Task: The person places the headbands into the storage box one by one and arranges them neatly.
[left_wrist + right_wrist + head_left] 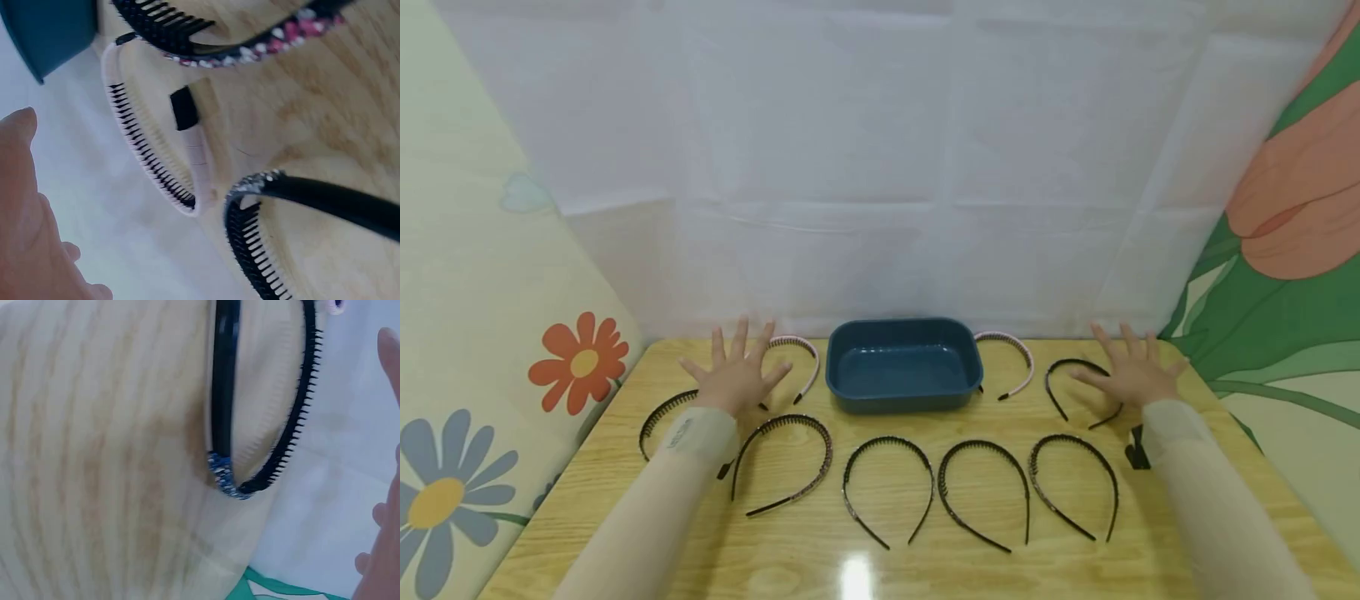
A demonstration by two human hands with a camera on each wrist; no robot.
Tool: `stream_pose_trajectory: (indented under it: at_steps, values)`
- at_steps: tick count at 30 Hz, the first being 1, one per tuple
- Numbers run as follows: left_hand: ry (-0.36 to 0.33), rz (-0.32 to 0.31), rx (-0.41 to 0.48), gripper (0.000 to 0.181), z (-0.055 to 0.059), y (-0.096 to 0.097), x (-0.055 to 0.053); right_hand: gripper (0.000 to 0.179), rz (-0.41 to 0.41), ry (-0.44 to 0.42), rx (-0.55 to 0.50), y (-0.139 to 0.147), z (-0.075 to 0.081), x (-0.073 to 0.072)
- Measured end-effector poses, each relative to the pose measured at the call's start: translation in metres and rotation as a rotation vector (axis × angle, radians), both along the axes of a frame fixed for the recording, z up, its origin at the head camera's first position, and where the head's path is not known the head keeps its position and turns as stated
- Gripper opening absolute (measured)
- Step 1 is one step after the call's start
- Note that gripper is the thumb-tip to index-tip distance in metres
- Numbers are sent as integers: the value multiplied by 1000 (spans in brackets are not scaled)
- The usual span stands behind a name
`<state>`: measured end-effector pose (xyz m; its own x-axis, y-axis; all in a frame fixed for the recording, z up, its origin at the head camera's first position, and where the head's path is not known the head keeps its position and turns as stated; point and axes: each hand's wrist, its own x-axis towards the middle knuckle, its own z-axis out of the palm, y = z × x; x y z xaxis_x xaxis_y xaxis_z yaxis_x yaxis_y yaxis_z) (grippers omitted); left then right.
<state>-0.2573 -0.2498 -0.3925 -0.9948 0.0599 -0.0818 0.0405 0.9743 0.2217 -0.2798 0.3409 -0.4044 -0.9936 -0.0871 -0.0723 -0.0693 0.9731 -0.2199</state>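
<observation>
Head view looks forward and down across the table [805,562], closer wrist views sharing its headbands [198,153].

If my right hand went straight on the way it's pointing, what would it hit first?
Your right hand would probably meet the white sheet first, though the depth between them is unclear.

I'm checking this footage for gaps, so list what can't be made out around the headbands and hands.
Head view: part of the far-left black headband, covered by the left hand and wrist.
Head view: one side of the pink headband right of the blue tray, hidden behind the tray.
Head view: lettering on the left wristband, too small to read.
Right wrist view: most of the right hand, cut off by the right edge.
</observation>
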Motion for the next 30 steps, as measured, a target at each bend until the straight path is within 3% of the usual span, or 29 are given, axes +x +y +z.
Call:
stream_pose_trajectory:
  at_steps: [4,9,17,23,30]
  values:
    - [36,-12,25,87,2,0,3,100,8,18,-37,-4,7,3]
    - [135,-50,65,83,4,7,12,91,10,100,-155,-10,8,9]
    - [228,-152,43,78,3,35,27,66,-78,145,-372,-9,-3,17]
    - [283,-231,-20,76,-1,49,31,59,-141,96,-449,0,-10,23]
    - [274,-277,-18,75,-8,59,34,63,-248,-36,-465,11,-18,28]
